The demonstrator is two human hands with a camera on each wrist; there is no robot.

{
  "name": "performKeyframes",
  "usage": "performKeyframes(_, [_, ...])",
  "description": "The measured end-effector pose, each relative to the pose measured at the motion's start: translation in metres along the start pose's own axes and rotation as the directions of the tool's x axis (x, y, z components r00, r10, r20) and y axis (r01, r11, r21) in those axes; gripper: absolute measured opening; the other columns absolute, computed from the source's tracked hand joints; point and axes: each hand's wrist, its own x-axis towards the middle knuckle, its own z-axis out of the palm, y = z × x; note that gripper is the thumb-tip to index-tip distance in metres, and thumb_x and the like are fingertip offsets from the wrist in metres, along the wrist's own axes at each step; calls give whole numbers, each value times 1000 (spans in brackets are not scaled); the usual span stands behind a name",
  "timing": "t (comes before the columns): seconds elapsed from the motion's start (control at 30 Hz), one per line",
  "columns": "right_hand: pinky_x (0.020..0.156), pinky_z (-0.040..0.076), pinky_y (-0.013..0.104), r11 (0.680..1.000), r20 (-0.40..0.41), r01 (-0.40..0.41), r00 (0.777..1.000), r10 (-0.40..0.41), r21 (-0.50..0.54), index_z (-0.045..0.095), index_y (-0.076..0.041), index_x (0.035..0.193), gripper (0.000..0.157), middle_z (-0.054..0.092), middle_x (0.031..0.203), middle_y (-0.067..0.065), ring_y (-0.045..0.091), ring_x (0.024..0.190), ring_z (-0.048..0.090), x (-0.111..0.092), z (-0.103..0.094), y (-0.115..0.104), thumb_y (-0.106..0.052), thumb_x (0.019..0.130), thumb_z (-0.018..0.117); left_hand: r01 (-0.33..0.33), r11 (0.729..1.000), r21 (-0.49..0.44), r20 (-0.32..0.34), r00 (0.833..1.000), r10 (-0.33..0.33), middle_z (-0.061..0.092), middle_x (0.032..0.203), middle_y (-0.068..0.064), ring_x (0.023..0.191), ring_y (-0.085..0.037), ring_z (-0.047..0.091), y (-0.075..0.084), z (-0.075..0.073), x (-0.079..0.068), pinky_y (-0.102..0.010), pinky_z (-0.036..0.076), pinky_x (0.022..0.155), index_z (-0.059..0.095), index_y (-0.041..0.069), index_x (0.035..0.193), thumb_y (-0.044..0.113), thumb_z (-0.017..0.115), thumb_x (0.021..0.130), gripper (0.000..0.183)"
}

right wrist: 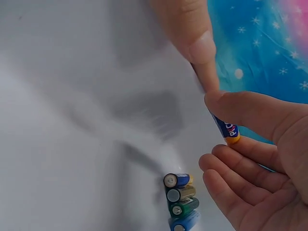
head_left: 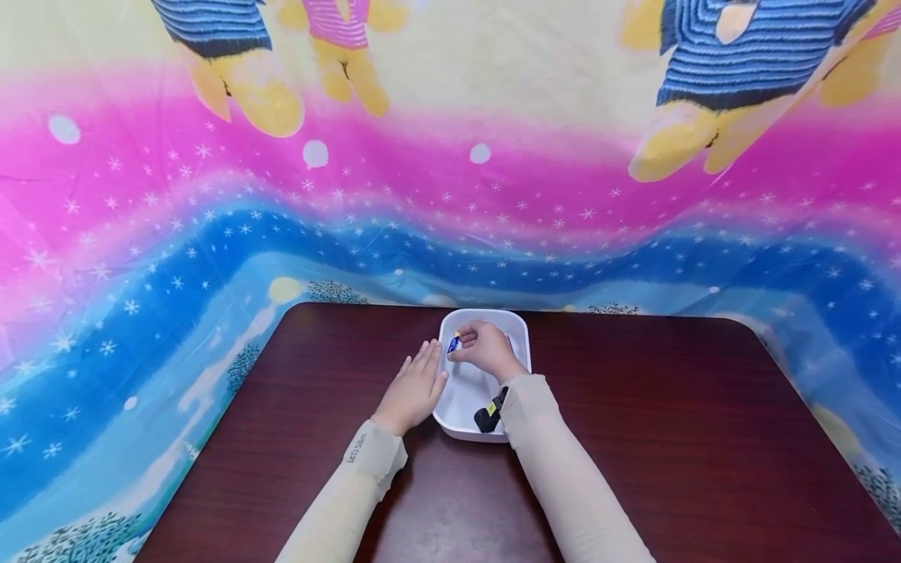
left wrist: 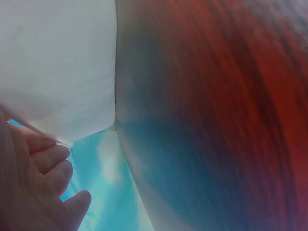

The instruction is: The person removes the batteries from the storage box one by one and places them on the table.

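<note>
A white tray (head_left: 473, 426) stands at the table's far edge. Over its left side my right hand (head_left: 484, 348) pinches a blue battery with a yellow end (head_left: 454, 342), seen in the right wrist view between thumb and index finger (right wrist: 226, 127). My left hand (head_left: 414, 389) lies with fairly straight fingers against the tray's left rim. Its digits reach in from the top of the right wrist view, close to my right thumb. Several batteries (right wrist: 182, 194) in blue, gold and green lie in a row in the tray, below the right hand's fingers.
The dark wooden table (head_left: 669, 438) spreads out on both sides of the tray. A patterned cloth (head_left: 422, 188) hangs behind it. A black device with a yellow-green mark (head_left: 487, 417) sits by my right wrist, over the tray's near end.
</note>
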Motion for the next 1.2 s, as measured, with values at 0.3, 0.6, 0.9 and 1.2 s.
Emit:
performKeyframes(0.3, [80, 53, 33, 996, -2, 42, 999, -42, 81, 64, -5, 109, 47, 67, 100, 9, 18, 91, 64, -3, -8, -2, -18, 69, 84, 14, 1000, 0, 13, 1000, -14, 24, 153, -9, 142, -20, 15, 1, -1, 0, -47, 21, 111, 22, 5, 149, 35, 33, 102, 58])
performKeyframes(0.6, [81, 53, 33, 992, -18, 51, 999, -50, 112, 65, -7, 111, 47, 68, 100, 7, 17, 91, 65, -12, -12, -7, -20, 70, 84, 23, 1000, 0, 19, 1000, -23, 21, 154, -6, 142, -20, 15, 1, 1, 1, -47, 20, 111, 21, 5, 149, 34, 35, 102, 58])
performKeyframes(0.9, [83, 52, 34, 988, -25, 73, 997, -70, 138, 65, -7, 113, 49, 68, 102, 6, 21, 95, 65, -22, -22, -7, -22, 71, 84, 19, 1000, 12, 15, 1000, -19, 23, 154, -8, 142, -21, 16, 3, -2, 0, -48, 20, 111, 22, 4, 149, 35, 35, 101, 58])
performKeyframes(1.2, [83, 52, 35, 980, -56, 110, 993, -102, 167, 65, -10, 112, 51, 67, 103, 6, 20, 95, 65, -31, -30, 2, -29, 69, 85, 20, 1000, 20, 18, 1000, -20, 23, 154, -9, 142, -22, 16, 4, -1, 0, -48, 19, 112, 22, 5, 149, 37, 34, 102, 59])
